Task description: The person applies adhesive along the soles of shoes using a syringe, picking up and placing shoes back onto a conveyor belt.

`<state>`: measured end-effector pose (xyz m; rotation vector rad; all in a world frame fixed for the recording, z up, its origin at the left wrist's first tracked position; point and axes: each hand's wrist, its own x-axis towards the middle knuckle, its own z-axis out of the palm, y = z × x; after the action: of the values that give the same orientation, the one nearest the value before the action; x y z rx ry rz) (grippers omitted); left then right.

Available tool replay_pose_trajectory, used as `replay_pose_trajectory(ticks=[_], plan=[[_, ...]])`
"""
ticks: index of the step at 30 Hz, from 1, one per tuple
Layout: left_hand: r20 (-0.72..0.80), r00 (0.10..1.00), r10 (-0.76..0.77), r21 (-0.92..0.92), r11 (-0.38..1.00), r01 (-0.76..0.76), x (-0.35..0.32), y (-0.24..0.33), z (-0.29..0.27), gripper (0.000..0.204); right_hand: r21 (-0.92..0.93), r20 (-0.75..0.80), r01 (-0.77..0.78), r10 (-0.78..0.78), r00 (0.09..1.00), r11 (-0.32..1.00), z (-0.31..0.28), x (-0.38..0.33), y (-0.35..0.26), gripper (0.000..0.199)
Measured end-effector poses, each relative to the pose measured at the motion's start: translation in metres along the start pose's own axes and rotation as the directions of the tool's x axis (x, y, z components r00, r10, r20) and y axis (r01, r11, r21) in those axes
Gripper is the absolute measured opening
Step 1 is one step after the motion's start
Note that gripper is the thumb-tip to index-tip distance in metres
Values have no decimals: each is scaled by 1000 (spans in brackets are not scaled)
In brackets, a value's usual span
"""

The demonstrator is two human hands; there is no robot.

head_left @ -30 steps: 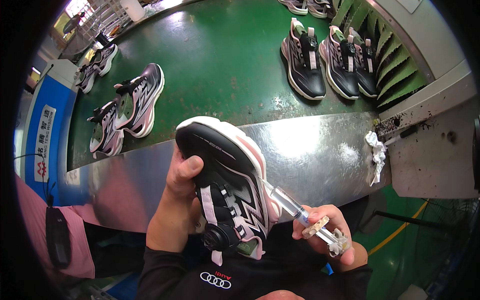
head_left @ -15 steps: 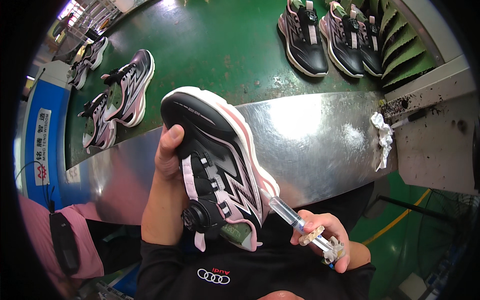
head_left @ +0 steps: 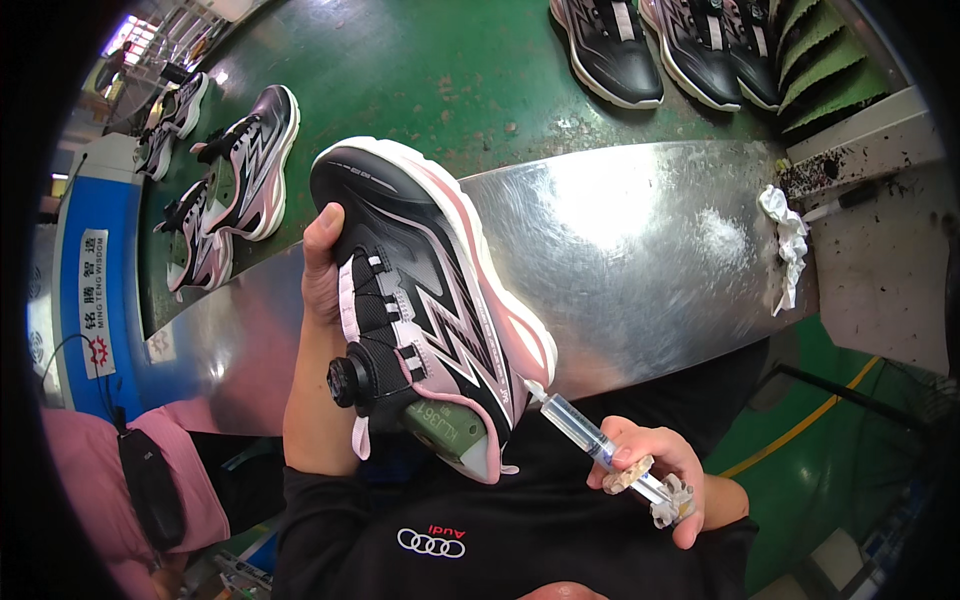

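The left hand clenches a black-and-pink sneaker with white sole; the right hand grasps a clear plastic syringe, its tip at the sneaker's near heel edge. Too firm a squeeze could smear its contents across the upper, and the one-handed hold may let the shoe twist.

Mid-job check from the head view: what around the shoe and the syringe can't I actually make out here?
- Syringe tip: too fine to see where it meets the shoe sole edge.
- Left hand: fingers hidden behind the shoe; only the thumb side shows.
- Right hand: the plunger end is crusted over and partly covered by fingers.
- Shoes at the top: cut off by the picture's edge.
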<state>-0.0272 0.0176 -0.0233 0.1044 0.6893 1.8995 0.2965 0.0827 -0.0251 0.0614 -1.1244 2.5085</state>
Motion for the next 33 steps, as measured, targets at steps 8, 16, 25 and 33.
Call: replay_pose_trajectory(ticks=[8, 16, 25, 33], plan=[[-41, 999, 25, 34, 999, -24, 3, -1, 1, 50, 9, -26, -23, 23, 999, 1000, -4, -9, 6, 86], [-157, 988, 5, 186, 982, 24, -9, 14, -12, 57, -107, -14, 20, -22, 1000, 994, -12, -9, 13, 85], [-303, 951, 64, 477, 874, 93, -53, 63, -75, 42, -232, 15, 58, -56, 998, 971, -20, -2, 18, 84], [-274, 960, 51, 568, 814, 119, -108, 69, -74, 45, -427, 84, 124, -97, 992, 896, -20, 16, 19, 80]])
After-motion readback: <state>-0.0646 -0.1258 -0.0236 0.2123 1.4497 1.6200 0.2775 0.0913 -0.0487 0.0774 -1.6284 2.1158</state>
